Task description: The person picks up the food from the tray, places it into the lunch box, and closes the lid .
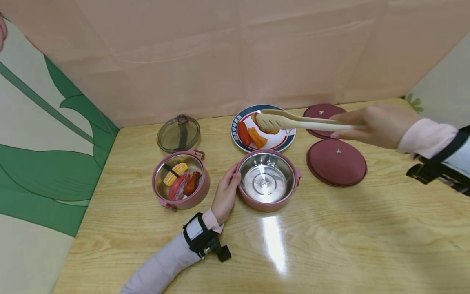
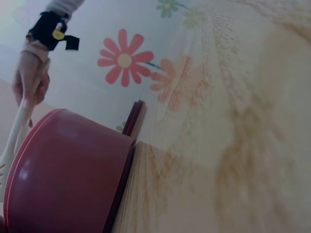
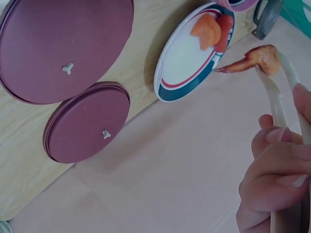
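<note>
My right hand (image 1: pixel 385 124) grips a pair of cream tongs (image 1: pixel 312 122) above the plate. Between the tongs' tips is a browned chicken wing (image 3: pixel 265 57), raised off the plate in the right wrist view. With thumb at the rim, my left hand (image 1: pixel 225 192) holds the left side of a pink round lunch pot (image 1: pixel 266 206), whose steel inside holds no food. On the white plate (image 1: pixel 277 145) with a blue rim lie a red sausage (image 1: pixel 243 133) and an orange piece of food (image 1: pixel 258 138).
A second pink pot (image 1: pixel 202 190) at left holds corn (image 1: pixel 175 173), a drumstick (image 1: pixel 192 183) and a pink-red item (image 1: pixel 178 187). Behind it lies a clear lid (image 1: pixel 178 134). Two maroon lids (image 1: pixel 337 163) lie at right. A wall stands behind the table.
</note>
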The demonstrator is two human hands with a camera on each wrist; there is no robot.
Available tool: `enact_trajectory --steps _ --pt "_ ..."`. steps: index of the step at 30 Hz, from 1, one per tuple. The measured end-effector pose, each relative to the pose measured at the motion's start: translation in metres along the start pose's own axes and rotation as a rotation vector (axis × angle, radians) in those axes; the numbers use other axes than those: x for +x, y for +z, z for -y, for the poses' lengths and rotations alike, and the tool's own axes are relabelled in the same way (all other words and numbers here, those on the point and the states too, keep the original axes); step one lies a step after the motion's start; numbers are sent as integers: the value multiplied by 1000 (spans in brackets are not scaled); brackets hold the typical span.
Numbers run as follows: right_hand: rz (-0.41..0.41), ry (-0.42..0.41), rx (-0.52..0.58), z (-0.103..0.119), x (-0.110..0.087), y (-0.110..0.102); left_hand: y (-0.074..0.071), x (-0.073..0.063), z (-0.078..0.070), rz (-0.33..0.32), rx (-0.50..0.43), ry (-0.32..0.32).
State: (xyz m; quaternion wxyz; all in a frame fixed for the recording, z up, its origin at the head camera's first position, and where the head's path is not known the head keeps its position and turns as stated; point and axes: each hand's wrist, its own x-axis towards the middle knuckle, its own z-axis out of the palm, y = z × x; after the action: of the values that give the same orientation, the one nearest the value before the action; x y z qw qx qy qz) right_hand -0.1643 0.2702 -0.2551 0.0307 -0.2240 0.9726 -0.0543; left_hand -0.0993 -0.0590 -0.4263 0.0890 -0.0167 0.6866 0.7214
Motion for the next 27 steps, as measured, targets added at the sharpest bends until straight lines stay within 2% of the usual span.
enact_trajectory --steps 7,11,18,27 --pt "84 10 48 3 -6 4 -2 -2 -1 7 7 14" --pt "86 9 55 4 -11 6 -2 -2 0 14 8 29" --pt "86 -17 51 7 -21 10 -3 -2 -1 14 1 14" --pt "128 -41 39 14 -28 13 -3 -1 -1 17 15 17"
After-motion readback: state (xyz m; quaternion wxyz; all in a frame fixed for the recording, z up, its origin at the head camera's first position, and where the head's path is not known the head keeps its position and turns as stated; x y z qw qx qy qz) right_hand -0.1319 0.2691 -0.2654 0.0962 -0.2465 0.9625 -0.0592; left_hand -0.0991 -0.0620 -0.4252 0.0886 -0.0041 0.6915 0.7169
